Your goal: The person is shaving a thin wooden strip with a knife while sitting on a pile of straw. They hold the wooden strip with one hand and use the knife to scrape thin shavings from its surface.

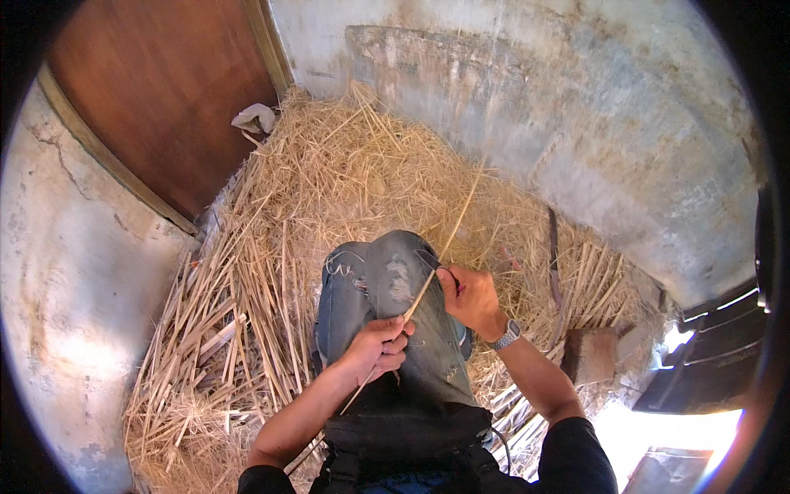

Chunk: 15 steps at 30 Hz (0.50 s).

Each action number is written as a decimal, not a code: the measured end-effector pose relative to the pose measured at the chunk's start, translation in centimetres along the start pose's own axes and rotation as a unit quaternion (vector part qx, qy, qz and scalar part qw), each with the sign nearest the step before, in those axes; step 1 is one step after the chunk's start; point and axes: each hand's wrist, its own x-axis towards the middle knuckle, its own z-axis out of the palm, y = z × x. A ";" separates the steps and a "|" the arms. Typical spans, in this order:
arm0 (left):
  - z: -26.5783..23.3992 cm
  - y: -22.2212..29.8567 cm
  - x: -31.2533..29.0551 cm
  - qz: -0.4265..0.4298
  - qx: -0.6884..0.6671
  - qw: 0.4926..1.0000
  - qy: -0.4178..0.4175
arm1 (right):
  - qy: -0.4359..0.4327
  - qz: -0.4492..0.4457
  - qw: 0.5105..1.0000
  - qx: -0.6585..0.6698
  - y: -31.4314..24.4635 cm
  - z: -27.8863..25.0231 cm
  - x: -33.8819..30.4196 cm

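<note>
A long, thin dry straw stalk (462, 212) slants across my knees, its far tip over the straw heap and its near end by my left forearm. My left hand (383, 346) is closed round the stalk below its middle, thumb on top. Farther up, my right hand (473, 303) has its fingers curled in, with the thumb and fingertips at the stalk; the inside of its grip is partly hidden. A watch (508, 333) is on my right wrist. Beneath both hands are my worn dark jeans (395, 280), torn and frayed at the knees.
Loose straw (354, 156) is heaped ahead, and thicker dry stalks (239, 305) lie at the left. A brown door (164, 90) and a stained wall (527, 90) enclose the corner. A brown block (589, 356) sits at the right, near dark slats (708, 354).
</note>
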 end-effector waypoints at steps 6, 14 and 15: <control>0.8 0.1 -0.4 0.014 0.012 1.000 0.017 | -0.035 -0.003 0.998 0.052 -0.7 -0.3 -1.2; 0.3 -0.1 -0.2 0.016 0.012 1.000 0.004 | -0.134 0.099 0.979 0.121 -0.5 -0.3 -3.7; 0.4 -0.1 -0.2 0.016 0.013 1.000 0.004 | -0.152 0.110 0.973 0.132 -0.3 -0.4 -3.8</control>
